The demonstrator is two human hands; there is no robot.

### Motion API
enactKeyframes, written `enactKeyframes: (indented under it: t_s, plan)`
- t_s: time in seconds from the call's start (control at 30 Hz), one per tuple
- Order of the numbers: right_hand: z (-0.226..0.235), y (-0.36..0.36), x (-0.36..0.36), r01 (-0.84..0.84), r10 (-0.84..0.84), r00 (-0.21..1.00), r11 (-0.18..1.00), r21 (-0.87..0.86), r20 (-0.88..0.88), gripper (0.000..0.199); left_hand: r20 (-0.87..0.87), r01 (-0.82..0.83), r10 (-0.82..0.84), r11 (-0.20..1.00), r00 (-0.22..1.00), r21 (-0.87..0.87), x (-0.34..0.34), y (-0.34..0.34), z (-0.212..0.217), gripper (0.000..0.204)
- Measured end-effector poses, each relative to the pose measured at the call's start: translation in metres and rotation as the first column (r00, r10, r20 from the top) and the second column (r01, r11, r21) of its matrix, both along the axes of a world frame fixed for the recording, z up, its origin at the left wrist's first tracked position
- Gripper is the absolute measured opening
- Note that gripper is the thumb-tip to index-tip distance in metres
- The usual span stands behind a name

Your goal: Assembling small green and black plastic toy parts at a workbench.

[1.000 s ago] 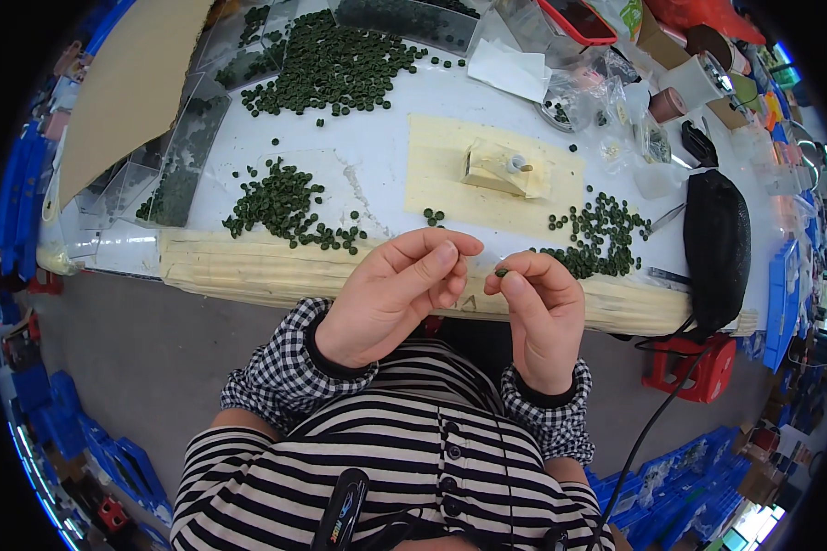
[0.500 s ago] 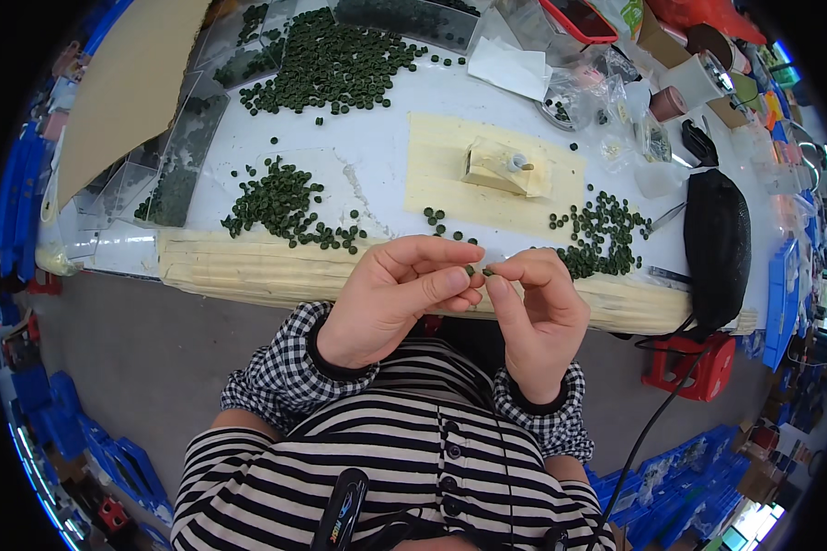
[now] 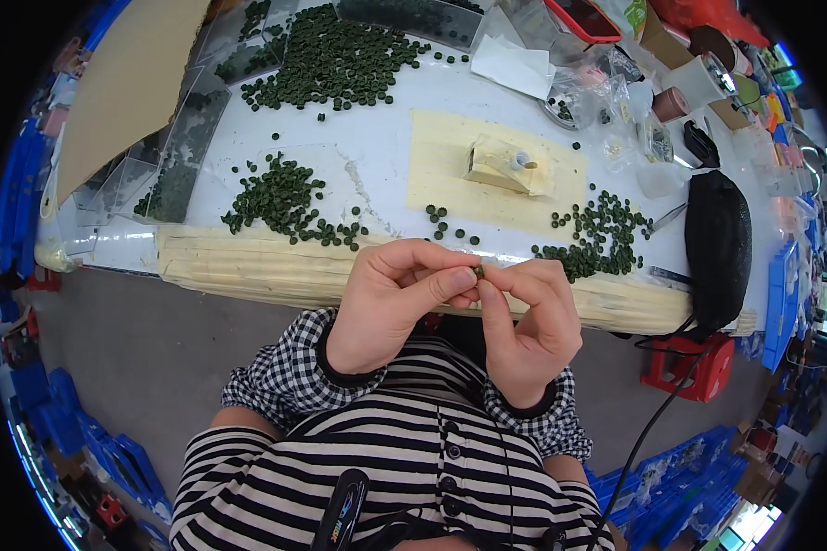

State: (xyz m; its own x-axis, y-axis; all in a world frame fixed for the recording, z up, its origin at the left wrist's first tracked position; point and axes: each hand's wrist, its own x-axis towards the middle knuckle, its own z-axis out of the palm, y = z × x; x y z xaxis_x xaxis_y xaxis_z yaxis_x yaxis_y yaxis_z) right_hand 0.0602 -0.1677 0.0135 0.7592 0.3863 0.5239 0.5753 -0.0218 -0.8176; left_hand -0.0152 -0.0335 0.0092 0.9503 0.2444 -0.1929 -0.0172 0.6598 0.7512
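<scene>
My left hand [image 3: 397, 298] and my right hand [image 3: 531, 317] meet at the table's near edge, fingertips touching. Thumb and forefinger of each are pinched on a small dark green round piece [image 3: 480, 272], mostly covered by the fingertips. Whether the pinch holds one piece or two pressed together, I cannot tell. Beyond my left hand lies a pile of like green pieces [image 3: 277, 197], with several more [image 3: 436, 219] just past my fingers. To the right of my right hand a looser spread of green pieces [image 3: 606, 230] covers the table.
A beige block with a small white cup [image 3: 515, 165] stands on a yellowish sheet [image 3: 432, 174]. The largest green pile [image 3: 340, 64] is at the back, beside clear trays [image 3: 188, 147] and cardboard [image 3: 124, 92]. At right are a black pouch [image 3: 717, 239], tweezers [image 3: 669, 216] and a red stool [image 3: 698, 367].
My right hand has moved slightly left, and its fingertips now meet those of my left hand. The two separate green bits between them have come together.
</scene>
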Motion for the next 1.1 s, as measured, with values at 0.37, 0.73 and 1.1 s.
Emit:
enactKeyframes:
  t_s: [0.37,0.73,1.1]
  plan:
    - [0.004,-0.010,-0.003,-0.160,0.212,0.893,0.974,0.159,-0.397,0.022,0.096,-0.017,0.010,0.997,0.995,0.072,0.000,0.000,-0.001,0.016]
    - [0.001,-0.009,0.001,-0.104,0.103,0.993,0.995,-0.011,-0.060,0.025,0.019,0.010,-0.012,0.998,1.000,0.058,0.001,0.002,0.003,0.015]
    - [0.002,-0.008,0.002,-0.141,0.141,0.990,0.990,-0.017,-0.014,0.027,0.033,-0.041,0.039,0.996,0.999,0.073,0.001,-0.004,0.003,0.015]
